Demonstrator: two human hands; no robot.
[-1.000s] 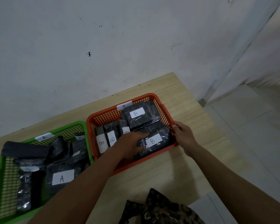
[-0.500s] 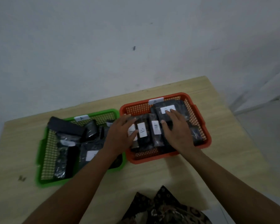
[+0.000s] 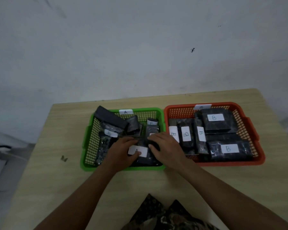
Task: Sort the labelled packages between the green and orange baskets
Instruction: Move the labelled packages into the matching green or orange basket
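Packages wrapped in dark film fill both baskets in the head view, the only view there is. The orange basket [image 3: 249, 130], tagged B on its far rim, holds five that show: three narrow ones standing side by side at its left, each with a B label [image 3: 185, 133] and its long axis running from the person toward the wall, a squarer B package [image 3: 218, 121] at the back, and a long B package [image 3: 229, 149] lying left to right at the front. The green basket [image 3: 88, 143], tagged A, carries a looser heap; a plain black box [image 3: 110, 118] leans slantwise over its far left corner, and two small labels there are too blurred to read. Both hands are in the green basket on the front A package [image 3: 140, 152], whose label faces up. The left hand [image 3: 121, 151] lies on its left part with the thumb at the label, while the right hand [image 3: 166, 147] covers its right end; the fingers look curled around it, though whether they lift or merely settle it I cannot tell. Sorting seems nearly done, with nothing loose on the worktop [image 3: 56, 171]; only the unread labels leave doubt.
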